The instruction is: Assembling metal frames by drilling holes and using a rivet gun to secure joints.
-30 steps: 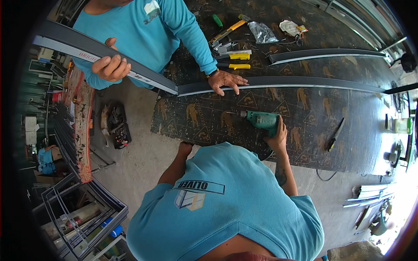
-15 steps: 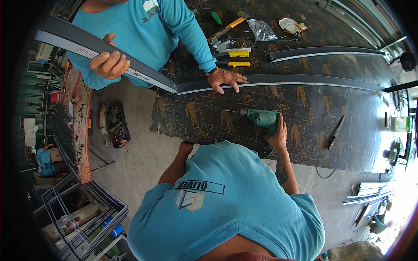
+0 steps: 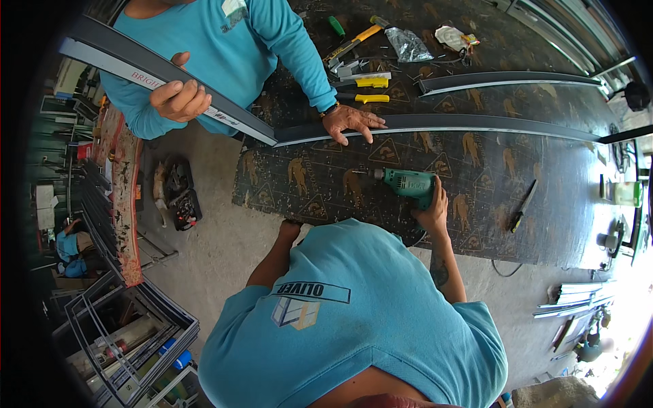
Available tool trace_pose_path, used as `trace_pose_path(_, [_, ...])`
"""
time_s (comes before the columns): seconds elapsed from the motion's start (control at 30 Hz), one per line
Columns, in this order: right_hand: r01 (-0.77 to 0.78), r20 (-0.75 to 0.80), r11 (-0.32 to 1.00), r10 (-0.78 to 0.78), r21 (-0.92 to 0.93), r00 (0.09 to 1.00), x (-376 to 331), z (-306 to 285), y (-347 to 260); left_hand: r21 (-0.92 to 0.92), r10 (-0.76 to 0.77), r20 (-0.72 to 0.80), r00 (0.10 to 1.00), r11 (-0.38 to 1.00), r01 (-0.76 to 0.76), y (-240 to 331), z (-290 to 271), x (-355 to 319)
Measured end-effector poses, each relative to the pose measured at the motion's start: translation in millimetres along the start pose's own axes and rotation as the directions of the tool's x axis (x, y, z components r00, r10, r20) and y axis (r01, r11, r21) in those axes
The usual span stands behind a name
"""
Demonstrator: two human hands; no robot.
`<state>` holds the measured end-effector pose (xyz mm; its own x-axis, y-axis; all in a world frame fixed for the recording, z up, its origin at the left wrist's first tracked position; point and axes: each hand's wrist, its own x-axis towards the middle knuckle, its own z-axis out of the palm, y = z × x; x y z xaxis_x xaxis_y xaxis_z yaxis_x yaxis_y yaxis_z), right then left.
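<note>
My right hand (image 3: 432,207) grips the handle of a green electric drill (image 3: 407,182) that lies low over the dark patterned table (image 3: 476,224), its bit pointing left. My left hand (image 3: 290,230) rests at the table's near edge, with its fingers hidden behind my shoulder. A long dark metal profile (image 3: 476,124) lies across the table beyond the drill. A co-worker in a teal shirt presses one hand (image 3: 350,120) on its left end. The co-worker's other hand (image 3: 178,99) holds a second dark profile (image 3: 122,64) that slants off the table to the left.
Yellow-handled tools (image 3: 367,81), a hammer and a plastic bag (image 3: 408,44) lie at the table's far side, near another curved profile (image 3: 503,80). A screwdriver (image 3: 522,207) lies right of the drill. A tool bag (image 3: 180,197) sits on the concrete floor at left, near stacked frames (image 3: 129,326).
The drill has shifted very slightly away from me with my right hand. The co-worker's hands stay on the two profiles.
</note>
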<state>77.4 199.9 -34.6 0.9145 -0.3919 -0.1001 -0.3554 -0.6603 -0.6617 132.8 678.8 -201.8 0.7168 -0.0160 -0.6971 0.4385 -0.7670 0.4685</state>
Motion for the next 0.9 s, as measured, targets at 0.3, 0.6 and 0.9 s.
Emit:
trace_pose_path(0.3, [0.012, -0.003, 1.000, -0.012, -0.002, 1.000, 1, -1, -1, -0.100, -0.135, -0.011, 0.991, 0.986, 0.134, 5, 1, 1])
trace_pose_path(0.6, [-0.005, -0.003, 1.000, 0.005, 0.018, 1.000, 1, -1, -2, -0.072, -0.067, -0.005, 0.998, 0.995, 0.067, 21, -3, -7])
trace_pose_path(0.9, [0.002, 0.003, 1.000, -0.002, 0.001, 1.000, 1, 0, 0, -0.019, -0.028, 0.041, 0.999, 0.999, 0.029, 9, 5, 4])
